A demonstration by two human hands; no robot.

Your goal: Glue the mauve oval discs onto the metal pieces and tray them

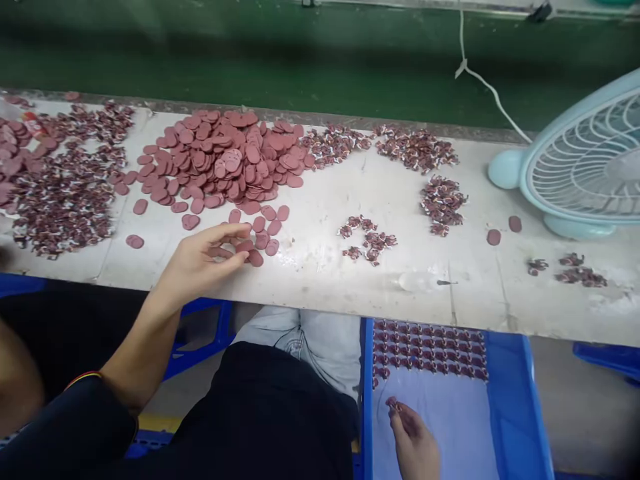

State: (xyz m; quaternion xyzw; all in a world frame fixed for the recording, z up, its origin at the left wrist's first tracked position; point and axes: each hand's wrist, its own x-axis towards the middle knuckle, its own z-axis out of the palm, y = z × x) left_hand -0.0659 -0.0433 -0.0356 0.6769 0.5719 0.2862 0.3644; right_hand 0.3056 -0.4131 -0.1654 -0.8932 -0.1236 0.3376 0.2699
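My left hand is over the table, its thumb and fingers curled round a reddish oval disc at the edge of a few loose ones. Behind it rises a large heap of the same oval discs. Low on the right, my right hand pinches a small dark-red figure above a blue tray lined with a pale sheet. Rows of similar small figures stand across the far part of that tray.
Small figures lie in clusters on the table, with a big pile at far left. A light-blue fan stands at right, its white cord running up the green wall. Another person's arm shows at the left edge.
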